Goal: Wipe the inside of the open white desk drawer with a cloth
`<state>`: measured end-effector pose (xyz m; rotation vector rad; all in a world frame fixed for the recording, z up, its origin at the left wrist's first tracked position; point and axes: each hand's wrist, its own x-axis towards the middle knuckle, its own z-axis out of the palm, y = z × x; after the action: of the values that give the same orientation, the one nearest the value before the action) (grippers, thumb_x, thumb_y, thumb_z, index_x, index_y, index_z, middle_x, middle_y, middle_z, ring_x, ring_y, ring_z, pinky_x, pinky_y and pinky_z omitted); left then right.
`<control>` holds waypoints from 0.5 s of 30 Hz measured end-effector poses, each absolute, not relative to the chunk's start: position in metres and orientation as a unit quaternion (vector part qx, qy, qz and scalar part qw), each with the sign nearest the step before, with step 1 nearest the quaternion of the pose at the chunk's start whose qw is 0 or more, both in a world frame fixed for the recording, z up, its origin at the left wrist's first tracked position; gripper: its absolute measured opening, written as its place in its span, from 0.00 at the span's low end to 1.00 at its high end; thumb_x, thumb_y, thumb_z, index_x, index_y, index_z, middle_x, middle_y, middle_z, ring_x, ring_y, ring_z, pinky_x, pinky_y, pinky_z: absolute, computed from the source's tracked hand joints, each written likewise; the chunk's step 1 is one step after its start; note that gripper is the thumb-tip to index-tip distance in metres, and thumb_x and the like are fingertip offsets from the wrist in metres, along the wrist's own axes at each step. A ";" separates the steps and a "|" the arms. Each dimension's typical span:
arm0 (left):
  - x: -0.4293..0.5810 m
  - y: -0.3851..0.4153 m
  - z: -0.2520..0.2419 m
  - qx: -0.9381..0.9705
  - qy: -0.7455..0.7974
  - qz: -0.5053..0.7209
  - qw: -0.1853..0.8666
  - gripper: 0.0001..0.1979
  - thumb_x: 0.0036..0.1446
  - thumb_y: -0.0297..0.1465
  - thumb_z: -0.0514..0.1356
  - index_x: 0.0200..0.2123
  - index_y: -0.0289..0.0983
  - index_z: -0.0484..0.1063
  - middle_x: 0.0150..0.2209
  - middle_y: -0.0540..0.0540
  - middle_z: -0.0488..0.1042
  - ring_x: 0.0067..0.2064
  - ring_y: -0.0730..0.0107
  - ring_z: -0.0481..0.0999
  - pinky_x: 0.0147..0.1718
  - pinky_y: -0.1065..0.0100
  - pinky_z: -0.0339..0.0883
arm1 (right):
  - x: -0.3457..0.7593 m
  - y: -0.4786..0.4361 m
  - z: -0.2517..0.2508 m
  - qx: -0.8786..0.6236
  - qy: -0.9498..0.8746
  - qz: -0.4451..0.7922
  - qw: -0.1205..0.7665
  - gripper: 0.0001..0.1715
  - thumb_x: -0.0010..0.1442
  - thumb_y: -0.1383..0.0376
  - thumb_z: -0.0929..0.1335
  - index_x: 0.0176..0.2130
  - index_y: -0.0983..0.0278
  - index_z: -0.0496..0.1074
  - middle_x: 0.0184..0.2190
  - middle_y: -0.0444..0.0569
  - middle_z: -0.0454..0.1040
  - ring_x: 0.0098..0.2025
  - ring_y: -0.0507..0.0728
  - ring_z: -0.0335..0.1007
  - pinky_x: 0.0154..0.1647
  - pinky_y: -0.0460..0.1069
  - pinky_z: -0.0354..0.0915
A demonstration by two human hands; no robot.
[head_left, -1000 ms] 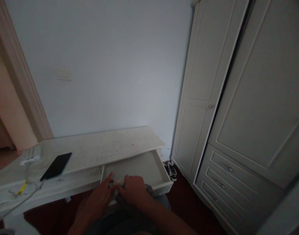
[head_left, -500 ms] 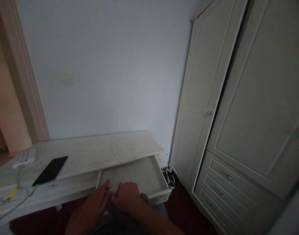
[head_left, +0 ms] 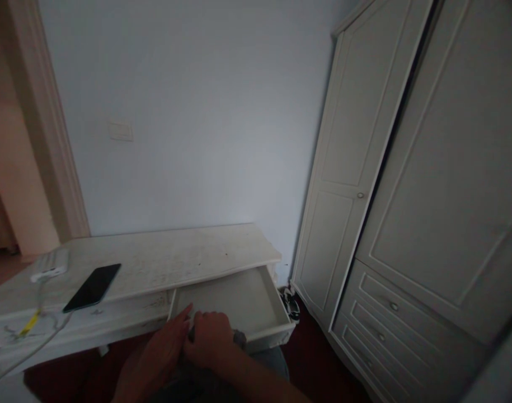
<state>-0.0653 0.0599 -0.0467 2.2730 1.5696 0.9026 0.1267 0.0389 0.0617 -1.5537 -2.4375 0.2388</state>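
The head view showed a grey bundle (head_left: pixel 239 338), soft-looking and mostly covered by the person's hands, just in front of the open drawer. One rounded end poked out past the right hand (head_left: pixel 209 338), towards the drawer's right front corner; with so much hidden, the direction of its long axis could not be told.

The right hand was curled around the bundle, knuckles up, its forearm coming in from below and to the right of the drawer (head_left: pixel 239 296). The left hand (head_left: pixel 165 341) lay close against it, at the drawer's front left corner, fingers straight and slanting up towards the drawer; whether it gripped anything could not be told.

The drawer stood pulled out, its pale floor and side walls showing. The white surface (head_left: pixel 205 246) extended behind the drawer and off to its left. There, left of the drawer, a dark phone (head_left: pixel 92 288) lay slanted, its far end turned rightward, with a white cable (head_left: pixel 37 348) at its near end. Farther left of the drawer sat a white power strip (head_left: pixel 50 265). Black-and-white shoes (head_left: pixel 290 305) stood just right of the drawer, and the wardrobe (head_left: pixel 335 224) rose beyond them.
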 end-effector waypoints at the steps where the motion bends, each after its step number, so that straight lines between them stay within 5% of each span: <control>1: -0.066 0.060 -0.047 0.782 0.532 0.306 0.106 0.27 0.69 0.43 0.50 0.67 0.46 0.69 0.66 0.47 0.74 0.66 0.57 0.73 0.65 0.56 0.69 | 0.127 0.039 0.063 -0.531 -0.835 0.085 0.118 0.30 0.67 0.47 0.62 0.48 0.67 0.78 0.41 0.64 0.83 0.44 0.71 0.83 0.46 0.63 0.75; 15: -0.068 0.060 -0.055 0.817 0.527 0.233 0.028 0.19 0.66 0.34 0.50 0.52 0.42 0.78 0.56 0.40 0.81 0.59 0.52 0.78 0.62 0.52 0.71 | 0.188 0.044 0.052 -0.527 -0.835 0.104 0.121 0.37 0.61 0.40 0.66 0.55 0.63 0.72 0.43 0.61 0.83 0.44 0.71 0.81 0.44 0.59 0.72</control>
<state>-0.0681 0.0602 -0.0552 2.5217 1.6255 0.7180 0.1884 0.0444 0.0523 -1.5403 -2.4374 0.3029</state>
